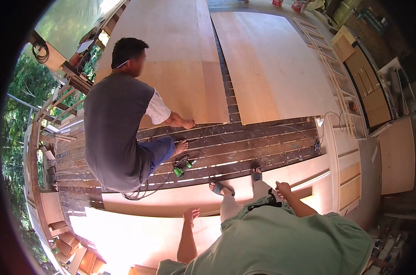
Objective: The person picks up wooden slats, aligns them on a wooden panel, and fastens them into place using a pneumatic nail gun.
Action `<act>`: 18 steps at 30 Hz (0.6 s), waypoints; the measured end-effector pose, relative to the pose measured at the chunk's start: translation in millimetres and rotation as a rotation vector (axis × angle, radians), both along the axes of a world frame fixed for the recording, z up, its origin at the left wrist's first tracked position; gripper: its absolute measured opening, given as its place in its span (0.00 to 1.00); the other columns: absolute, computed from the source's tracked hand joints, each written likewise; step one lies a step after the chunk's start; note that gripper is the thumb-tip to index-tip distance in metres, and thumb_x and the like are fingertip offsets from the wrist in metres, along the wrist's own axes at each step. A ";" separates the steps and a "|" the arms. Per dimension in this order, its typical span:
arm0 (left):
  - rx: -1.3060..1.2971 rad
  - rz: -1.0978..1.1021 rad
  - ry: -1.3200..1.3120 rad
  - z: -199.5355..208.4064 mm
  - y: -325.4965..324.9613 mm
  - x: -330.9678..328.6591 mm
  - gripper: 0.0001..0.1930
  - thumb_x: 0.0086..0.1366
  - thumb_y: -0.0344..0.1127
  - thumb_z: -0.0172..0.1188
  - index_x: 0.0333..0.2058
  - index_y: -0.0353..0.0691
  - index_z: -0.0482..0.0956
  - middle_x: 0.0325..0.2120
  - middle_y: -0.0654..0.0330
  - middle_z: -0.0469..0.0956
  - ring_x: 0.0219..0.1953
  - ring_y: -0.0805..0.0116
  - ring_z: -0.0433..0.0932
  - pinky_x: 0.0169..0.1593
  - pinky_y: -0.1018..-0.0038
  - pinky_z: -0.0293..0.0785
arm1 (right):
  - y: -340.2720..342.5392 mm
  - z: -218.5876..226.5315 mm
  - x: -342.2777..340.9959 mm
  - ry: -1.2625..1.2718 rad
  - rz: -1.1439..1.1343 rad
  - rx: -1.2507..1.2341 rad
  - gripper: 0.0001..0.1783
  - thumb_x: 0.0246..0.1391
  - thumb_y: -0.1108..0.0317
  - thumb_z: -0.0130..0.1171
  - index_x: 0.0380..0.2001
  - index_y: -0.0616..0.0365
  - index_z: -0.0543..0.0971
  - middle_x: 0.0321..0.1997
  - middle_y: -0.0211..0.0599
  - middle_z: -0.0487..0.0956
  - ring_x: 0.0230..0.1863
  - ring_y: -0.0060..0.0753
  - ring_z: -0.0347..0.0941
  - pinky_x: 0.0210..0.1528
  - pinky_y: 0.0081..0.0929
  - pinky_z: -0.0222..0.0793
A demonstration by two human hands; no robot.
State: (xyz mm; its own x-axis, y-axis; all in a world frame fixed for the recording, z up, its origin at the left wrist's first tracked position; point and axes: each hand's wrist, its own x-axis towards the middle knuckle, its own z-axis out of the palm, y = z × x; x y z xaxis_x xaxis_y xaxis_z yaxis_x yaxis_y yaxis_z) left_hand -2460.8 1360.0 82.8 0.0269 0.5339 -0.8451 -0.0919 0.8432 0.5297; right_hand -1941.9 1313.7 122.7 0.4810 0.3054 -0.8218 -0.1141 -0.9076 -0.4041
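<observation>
My left hand (191,214) hangs over a pale plywood sheet, its fingers loosely curled with no object visible in them. On the other side of my body, my right hand (284,188) is bent up near my leg, fingers folded in and nothing seen in them. Ahead of me lie a large left plywood panel (171,41) and a large right plywood panel (267,68), a narrow gap between them. A co-worker (118,128) crouches at the front left, one hand (188,124) at the near edge of the left panel.
A green power tool (179,171) with a dark cord sits on the slatted wooden floor (208,146) between the co-worker and my feet. A ladder-like wooden frame (336,73) lies along the right panel. Long boards (162,201) lie around my feet; a railing (34,156) borders the left.
</observation>
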 end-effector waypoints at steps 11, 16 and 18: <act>-0.187 0.011 0.239 11.6 -54.3 58.7 0.13 0.56 0.43 0.53 0.31 0.41 0.79 0.32 0.60 0.80 0.32 0.68 0.77 0.40 0.71 0.73 | -13.4 -30.4 74.2 0.157 -0.062 0.054 0.22 0.53 0.50 0.54 0.35 0.60 0.72 0.35 0.38 0.77 0.32 0.36 0.75 0.31 0.35 0.71; -0.094 -0.038 0.281 34.9 -20.8 139.6 0.10 0.51 0.38 0.55 0.29 0.41 0.78 0.28 0.61 0.79 0.30 0.69 0.77 0.38 0.72 0.72 | -35.9 -32.4 141.7 0.246 -0.133 0.075 0.23 0.55 0.49 0.52 0.39 0.60 0.72 0.39 0.41 0.77 0.36 0.38 0.76 0.36 0.37 0.72; -0.026 -0.182 0.193 33.3 -12.9 169.9 0.13 0.55 0.41 0.54 0.33 0.39 0.80 0.29 0.59 0.78 0.32 0.69 0.76 0.40 0.72 0.73 | -41.1 -31.3 170.4 0.240 -0.146 0.061 0.22 0.55 0.49 0.51 0.40 0.59 0.71 0.40 0.41 0.77 0.37 0.37 0.76 0.37 0.37 0.72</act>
